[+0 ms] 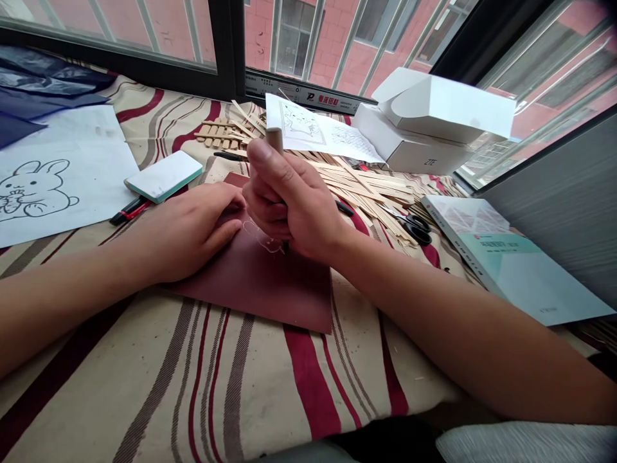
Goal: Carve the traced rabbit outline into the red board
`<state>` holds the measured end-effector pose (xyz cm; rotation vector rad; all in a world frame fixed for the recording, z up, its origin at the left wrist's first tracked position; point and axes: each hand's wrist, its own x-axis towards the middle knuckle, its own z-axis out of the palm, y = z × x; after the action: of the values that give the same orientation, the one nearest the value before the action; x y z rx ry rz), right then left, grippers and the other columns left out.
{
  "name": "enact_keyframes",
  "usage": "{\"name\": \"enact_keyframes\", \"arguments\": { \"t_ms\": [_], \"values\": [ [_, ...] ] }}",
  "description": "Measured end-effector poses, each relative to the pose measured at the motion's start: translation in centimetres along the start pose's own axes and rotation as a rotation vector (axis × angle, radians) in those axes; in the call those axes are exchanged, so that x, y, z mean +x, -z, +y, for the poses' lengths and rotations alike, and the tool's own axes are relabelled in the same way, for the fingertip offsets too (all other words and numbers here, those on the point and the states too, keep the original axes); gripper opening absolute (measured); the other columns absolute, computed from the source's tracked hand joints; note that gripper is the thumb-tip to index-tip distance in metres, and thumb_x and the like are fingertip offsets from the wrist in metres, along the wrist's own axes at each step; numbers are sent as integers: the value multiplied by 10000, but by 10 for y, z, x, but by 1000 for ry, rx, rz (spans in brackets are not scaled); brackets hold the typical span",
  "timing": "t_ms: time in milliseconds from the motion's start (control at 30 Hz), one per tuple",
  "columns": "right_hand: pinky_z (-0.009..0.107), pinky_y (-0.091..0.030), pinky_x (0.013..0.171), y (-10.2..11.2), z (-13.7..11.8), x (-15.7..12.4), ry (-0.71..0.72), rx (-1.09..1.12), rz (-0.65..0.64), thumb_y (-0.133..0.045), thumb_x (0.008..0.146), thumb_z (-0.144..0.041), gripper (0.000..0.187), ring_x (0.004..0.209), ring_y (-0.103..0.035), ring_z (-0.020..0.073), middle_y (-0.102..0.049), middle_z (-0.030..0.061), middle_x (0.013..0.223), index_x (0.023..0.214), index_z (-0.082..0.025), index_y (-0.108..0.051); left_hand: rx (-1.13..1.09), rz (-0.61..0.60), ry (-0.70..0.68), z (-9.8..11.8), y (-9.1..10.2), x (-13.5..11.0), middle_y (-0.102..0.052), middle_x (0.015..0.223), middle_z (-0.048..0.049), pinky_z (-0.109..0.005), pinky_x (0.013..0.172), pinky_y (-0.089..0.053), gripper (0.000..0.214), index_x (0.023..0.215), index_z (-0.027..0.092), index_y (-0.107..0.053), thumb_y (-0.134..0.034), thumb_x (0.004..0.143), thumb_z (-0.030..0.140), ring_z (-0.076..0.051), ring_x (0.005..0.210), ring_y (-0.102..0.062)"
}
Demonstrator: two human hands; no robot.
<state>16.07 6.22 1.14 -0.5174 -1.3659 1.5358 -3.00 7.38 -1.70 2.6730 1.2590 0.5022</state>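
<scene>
Tool: a pale pen-shaped stick (274,140) stands upright at the middle of the maroon sheet (274,296), its dark tip on or just above the sheet; I cannot tell which.
Mark: a faint pale outline (260,235) lies on the sheet, just beside the tip.
Right grip: the right hand (289,206) is pressed together in a fist around the stick, pinching it, with the thumb up its side.
Left grip: the left hand (187,231) is spread and lies on the sheet's left part, holding nothing.
Under the sheet: a striped cloth (144,386) in cream, red and brown.
Behind the sheet: wooden strips (366,193) lie heaped, with a printed cartoon page (313,128) past them.
Right of the sheet: black-handled scissors (415,230) rest by the strips; a book (511,257) lies further out.
Left of the sheet: a green-edged pad (164,177), a red-and-black marker (128,211) and a rabbit drawing (48,173).
Behind and right of the sheet: 1 white ZTE box (409,148) under an open white carton (443,106).
</scene>
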Motion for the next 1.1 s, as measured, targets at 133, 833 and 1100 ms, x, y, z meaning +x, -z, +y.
{"name": "enact_keyframes", "arguments": {
  "t_ms": [133,833,1100],
  "values": [
    [174,-253,402,-3,1,-1,41,-102,41,-653,954,-726,693,465,-324,41,-294,-74,541,606,-227,-321,22,12,-14,-1,0,0,-683,1267,-148,-564,1037,-545,388,1159,179,-607,-356,1024,442,-350,1178,-657],
    [254,-272,405,59,-78,14,126,-614,-11,-519,1044,-324,397,412,-331,89,-410,-51,540,670,-252,-408,-55,-14,62,-5,-4,0,-655,1442,-148,-543,1185,-491,442,1245,210,-598,-400,993,514,-348,1329,-629],
    [382,-458,792,123,-58,-3,-346,-1720,-6,-497,1042,-182,350,942,-646,273,-735,174,1193,1386,-155,-559,-84,7,55,-14,-10,-2,-645,1483,-130,-542,1246,-445,482,1242,228,-629,-396,1007,579,-351,1407,-589]
  ]
}}
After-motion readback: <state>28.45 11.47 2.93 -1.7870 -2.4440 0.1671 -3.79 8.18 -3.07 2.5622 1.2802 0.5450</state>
